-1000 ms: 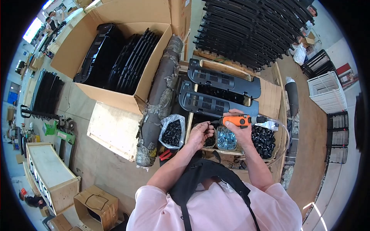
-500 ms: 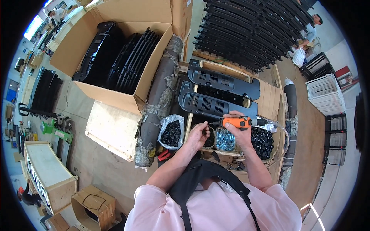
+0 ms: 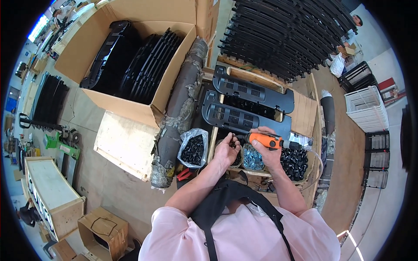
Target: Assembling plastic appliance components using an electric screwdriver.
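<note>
While right grip point(image 3: 270, 153) clasps the orange screwdriver point(image 3: 265, 140), left grip point(image 3: 226, 150) pinches its tip.

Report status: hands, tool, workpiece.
Right hand shut on orange power screwdriver. Left hand pinching small black parts at its tip. Black vented panel just beyond. Bag of black parts beside left hand.

Orange power screwdriver point(image 3: 264, 140), held level
</note>
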### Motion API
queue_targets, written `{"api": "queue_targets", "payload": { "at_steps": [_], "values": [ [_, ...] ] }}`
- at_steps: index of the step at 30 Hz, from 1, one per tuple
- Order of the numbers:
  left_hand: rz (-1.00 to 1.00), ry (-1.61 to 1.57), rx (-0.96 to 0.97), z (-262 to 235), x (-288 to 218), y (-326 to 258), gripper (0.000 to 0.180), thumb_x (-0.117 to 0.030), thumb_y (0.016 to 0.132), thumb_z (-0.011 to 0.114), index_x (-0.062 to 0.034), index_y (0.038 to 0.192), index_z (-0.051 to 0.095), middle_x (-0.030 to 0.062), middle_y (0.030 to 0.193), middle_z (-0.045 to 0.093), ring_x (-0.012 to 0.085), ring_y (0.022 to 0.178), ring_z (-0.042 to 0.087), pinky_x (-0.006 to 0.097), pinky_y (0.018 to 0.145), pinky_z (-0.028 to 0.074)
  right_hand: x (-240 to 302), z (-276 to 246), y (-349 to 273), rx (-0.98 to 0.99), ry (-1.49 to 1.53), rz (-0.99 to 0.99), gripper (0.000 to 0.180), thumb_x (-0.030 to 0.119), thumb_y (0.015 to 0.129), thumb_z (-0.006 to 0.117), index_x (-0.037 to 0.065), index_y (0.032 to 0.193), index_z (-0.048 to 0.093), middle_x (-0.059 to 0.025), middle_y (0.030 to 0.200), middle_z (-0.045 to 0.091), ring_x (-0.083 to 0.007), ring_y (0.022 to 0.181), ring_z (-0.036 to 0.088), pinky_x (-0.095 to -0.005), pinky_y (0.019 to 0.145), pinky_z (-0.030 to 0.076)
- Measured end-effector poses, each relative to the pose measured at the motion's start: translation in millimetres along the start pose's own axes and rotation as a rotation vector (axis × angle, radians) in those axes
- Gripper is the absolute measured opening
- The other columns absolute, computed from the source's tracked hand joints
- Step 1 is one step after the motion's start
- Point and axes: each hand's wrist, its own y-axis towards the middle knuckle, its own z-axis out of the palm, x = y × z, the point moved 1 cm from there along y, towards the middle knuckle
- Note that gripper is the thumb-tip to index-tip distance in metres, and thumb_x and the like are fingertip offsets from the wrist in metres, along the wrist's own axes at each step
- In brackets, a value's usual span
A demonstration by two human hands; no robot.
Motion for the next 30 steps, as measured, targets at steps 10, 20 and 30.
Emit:
{"api": "queue_targets", "payload": {
  "at_steps": [10, 20, 30],
  "values": [
    [0.009, -0.068, 0.006, 11, -3, -6, 0.02, -0.023, 0.107, 0.064, -0.0043, 0.1, 0.064, 0.005, 0.088, 0.066, 0.018, 0.077, 0.064, 0.03, 0.072, 0.059, 3, 4, 1, 0.001, -0.008, -0.021, 0.052, 0.002, 0.088, 0.079, 0.001, 0.135, 0.057, -0.0188, 0.129, 0.07, -0.0224, 0.116, 0.069, -0.038, 0.103, 0.056],
    [0.039, 0.004, 0.044, -3, -10, 2, 0.017, -0.024, 0.108, 0.062, -0.0081, 0.104, 0.067, 0.0026, 0.09, 0.067, 0.0163, 0.078, 0.064, 0.03, 0.071, 0.058, 13, 13, 16, 0.101, -0.111, 0.033, 0.049, 0.003, 0.089, 0.079, 0.004, 0.134, 0.059, -0.0142, 0.13, 0.07, -0.0193, 0.117, 0.067, -0.0351, 0.103, 0.055],
    [0.106, 0.348, -0.074, -5, -14, 4, 0.023, -0.03, 0.108, 0.057, -0.0089, 0.11, 0.067, 0.0017, 0.088, 0.066, 0.014, 0.075, 0.063, 0.03, 0.065, 0.054, -2, 40, 48, 0.09, -0.157, -0.018, 0.047, 0.004, 0.088, 0.08, 0.004, 0.131, 0.062, -0.0118, 0.126, 0.072, -0.0178, 0.115, 0.068, -0.0348, 0.104, 0.054]
  ]
}}
